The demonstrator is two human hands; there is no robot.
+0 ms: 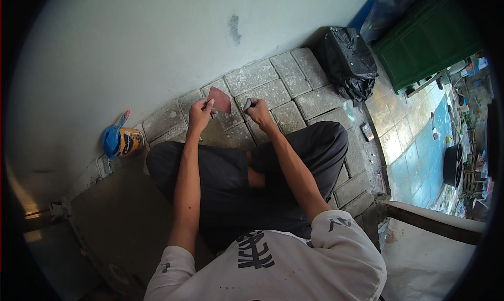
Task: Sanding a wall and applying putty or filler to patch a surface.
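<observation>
My left hand [198, 116] is closed on the edge of a small reddish-brown sheet that looks like sandpaper [220, 101], thumb on top. The sheet is held up over the paving, slightly bent. A little to its right, my right hand [260, 113] is closed around a small grey piece [247, 105] that sticks out past the fingers; its kind is too small to make out. The two hands are apart, both in front of my crossed legs [220, 167] in dark trousers.
A yellow can [131, 142] with a blue lid and a red-tipped brush stands at the left by the pale wall [142, 49]. Grey paving blocks [262, 93] lie under my hands. A black plastic bag [349, 62] and a green cabinet [430, 43] are at the far right.
</observation>
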